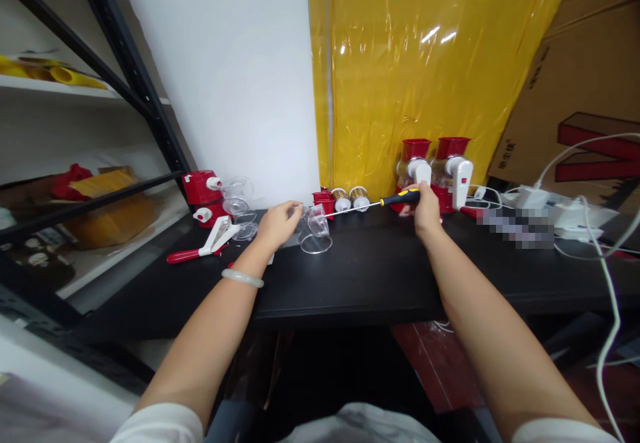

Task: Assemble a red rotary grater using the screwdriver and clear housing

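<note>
My right hand (427, 211) is wrapped round a screwdriver (400, 197) with a black and yellow handle. Its long metal shaft points left, and the tip reaches a clear plastic housing (316, 241) with a round rim, standing on the black table (370, 276). My left hand (281, 223), a pale bangle on its wrist, is closed at the housing's left side; the fingertips are partly hidden. Behind the housing sit a small red part (324, 201) and two metal grater drums (351, 199).
Two red and white rotary graters (454, 176) stand at the back right. White chargers and cables (575, 213) lie farther right. Red bodies (203, 196), clear plastic parts (241, 206) and a white crank with a red handle (205, 249) are at left, near a shelf rack (150, 103).
</note>
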The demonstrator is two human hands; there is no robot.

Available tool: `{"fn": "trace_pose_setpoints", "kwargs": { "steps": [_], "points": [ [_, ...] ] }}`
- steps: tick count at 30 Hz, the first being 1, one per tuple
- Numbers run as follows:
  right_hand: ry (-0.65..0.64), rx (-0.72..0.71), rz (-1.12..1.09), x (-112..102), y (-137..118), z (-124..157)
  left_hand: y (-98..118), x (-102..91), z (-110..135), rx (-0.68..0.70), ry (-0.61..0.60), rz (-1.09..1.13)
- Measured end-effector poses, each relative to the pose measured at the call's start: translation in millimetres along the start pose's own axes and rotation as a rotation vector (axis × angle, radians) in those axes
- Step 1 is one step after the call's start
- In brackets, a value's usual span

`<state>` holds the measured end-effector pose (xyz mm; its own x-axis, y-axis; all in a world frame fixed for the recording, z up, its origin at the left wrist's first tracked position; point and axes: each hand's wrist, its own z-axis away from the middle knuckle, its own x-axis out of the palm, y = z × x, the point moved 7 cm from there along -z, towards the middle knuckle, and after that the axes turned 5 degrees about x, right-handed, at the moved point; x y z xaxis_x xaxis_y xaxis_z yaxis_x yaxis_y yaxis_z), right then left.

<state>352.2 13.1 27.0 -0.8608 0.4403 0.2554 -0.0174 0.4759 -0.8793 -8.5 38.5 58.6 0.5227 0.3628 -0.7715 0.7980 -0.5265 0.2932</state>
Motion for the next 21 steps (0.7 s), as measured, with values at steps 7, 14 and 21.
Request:
{"fn": "trace_pose_setpoints", "kwargs": {
  "steps": [7, 14, 21],
  "points": [
    [-0.042, 0.000, -0.118, 4.8, -1.0, 0.0, -0.5, -0.4, 0.6, -0.012, 0.002, 0.012],
    [0.000, 0.006, -0.026, 1.7, 0.0, -0.8, -1.1, 0.4, 0.0, -0.010, -0.002, 0.015],
    [-0.034, 0.038, -0.141, 4.2, -1.0, 0.3, -1.2, 0.2, 0.2, -0.013, 0.003, 0.011]
  ]
}}
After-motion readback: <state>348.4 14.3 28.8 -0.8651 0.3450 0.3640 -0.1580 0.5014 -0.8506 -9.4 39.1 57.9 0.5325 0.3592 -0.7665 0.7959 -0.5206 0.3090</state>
